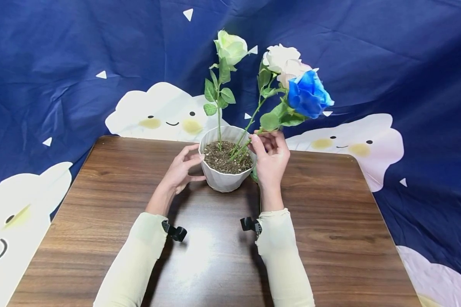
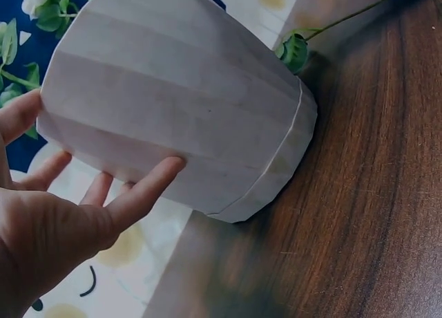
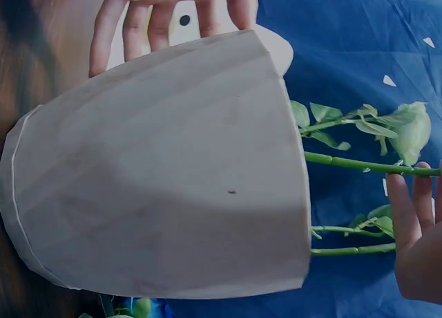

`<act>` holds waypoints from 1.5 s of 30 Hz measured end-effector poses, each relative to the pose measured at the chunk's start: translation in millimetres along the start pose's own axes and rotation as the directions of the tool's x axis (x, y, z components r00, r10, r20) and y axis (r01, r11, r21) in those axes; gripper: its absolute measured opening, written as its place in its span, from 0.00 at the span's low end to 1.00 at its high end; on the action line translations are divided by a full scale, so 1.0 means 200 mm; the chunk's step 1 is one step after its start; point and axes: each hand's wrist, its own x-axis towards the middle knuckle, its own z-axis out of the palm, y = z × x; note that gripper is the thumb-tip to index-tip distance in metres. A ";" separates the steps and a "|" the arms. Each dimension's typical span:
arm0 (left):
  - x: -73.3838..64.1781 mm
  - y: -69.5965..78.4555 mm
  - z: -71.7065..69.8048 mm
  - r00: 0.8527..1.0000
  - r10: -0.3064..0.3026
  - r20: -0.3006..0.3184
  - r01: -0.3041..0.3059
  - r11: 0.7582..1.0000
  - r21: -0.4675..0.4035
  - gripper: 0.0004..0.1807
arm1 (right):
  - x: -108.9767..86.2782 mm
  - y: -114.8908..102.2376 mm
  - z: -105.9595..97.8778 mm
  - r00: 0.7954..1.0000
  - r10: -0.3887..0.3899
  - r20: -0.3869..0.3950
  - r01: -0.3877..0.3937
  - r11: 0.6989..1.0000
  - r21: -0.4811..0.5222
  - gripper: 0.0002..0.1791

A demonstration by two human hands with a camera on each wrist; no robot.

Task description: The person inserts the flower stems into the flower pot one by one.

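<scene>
A white faceted flower pot (image 1: 226, 182) with dark soil (image 1: 220, 162) stands at the table's far side. My left hand (image 1: 183, 168) rests on the pot's left side, fingers spread and fairly straight; in the left wrist view its thumb (image 2: 148, 193) touches the wall. My right hand (image 1: 272, 160) pinches the green stem (image 3: 345, 162) of a blue rose (image 1: 309, 94) between thumb and fingers, just above the rim. That stem leans right out of the soil. A pale green rose (image 1: 231, 47) stands upright at the left. White roses (image 1: 281, 57) lean right behind the blue one.
A stem with a green leaf (image 2: 295, 53) lies on the brown wooden table (image 1: 199, 264) right of the pot, partly hidden by my right wrist in the head view. Behind the table hangs a blue cloth (image 1: 146, 47) with printed clouds. Each wrist wears a small black camera (image 1: 175, 232).
</scene>
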 end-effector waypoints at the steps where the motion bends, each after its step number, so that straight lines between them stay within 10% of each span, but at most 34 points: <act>1: 0.00 0.00 0.00 1.000 0.000 0.001 0.000 1.000 0.002 0.29 | 0.00 0.01 0.01 1.000 -0.010 0.011 0.010 1.000 -0.015 0.11; 19: 0.00 0.00 0.00 1.000 -0.004 -0.010 0.004 1.000 -0.002 0.29 | 0.07 0.19 0.10 0.973 0.066 0.220 -0.007 0.966 -0.257 0.09; 45: 0.00 -0.01 0.01 1.000 -0.003 -0.008 0.003 1.000 0.000 0.30 | 0.11 0.32 0.15 0.926 0.344 0.158 -0.289 0.912 -0.290 0.05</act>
